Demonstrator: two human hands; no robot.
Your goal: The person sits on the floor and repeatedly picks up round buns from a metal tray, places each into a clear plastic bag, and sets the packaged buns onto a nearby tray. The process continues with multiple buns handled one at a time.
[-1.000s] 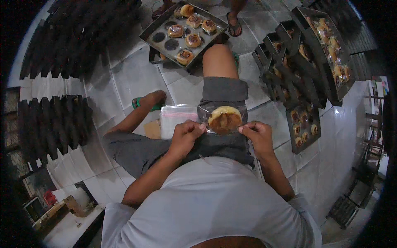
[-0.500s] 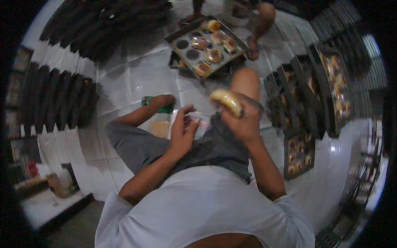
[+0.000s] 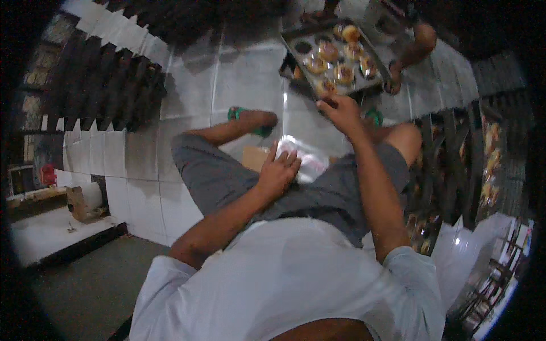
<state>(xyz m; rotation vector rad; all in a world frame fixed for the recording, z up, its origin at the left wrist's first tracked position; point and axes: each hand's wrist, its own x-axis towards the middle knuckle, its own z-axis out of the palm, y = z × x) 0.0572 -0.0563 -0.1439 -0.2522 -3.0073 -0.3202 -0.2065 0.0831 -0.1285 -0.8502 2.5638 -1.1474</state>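
My left hand [image 3: 278, 175] lies with its fingers spread over a pile of clear plastic bags [image 3: 310, 162] in front of my lap. My right hand [image 3: 341, 113] is stretched forward to the near corner of a dark metal baking tray [image 3: 305, 78]. Its fingers are loosely bent and apart beside a golden bun [image 3: 325, 88] in that corner; whether they touch it I cannot tell. Several more round buns, such as a glossy topped one [image 3: 343, 73], sit in the tray's round hollows. Some look wrapped in clear plastic.
A brown cardboard piece [image 3: 254, 157] lies beside the bags. Racks of dark upright trays [image 3: 108, 94] stand at the left. More trays with buns [image 3: 490, 162] stand at the right. Another person's leg [image 3: 418, 48] is beyond the tray. A white ledge [image 3: 62, 230] runs at the lower left.
My right hand has moved forward from above my knee to the tray and no longer shows the bun it held. My left hand has settled on the bags. The view has turned left.
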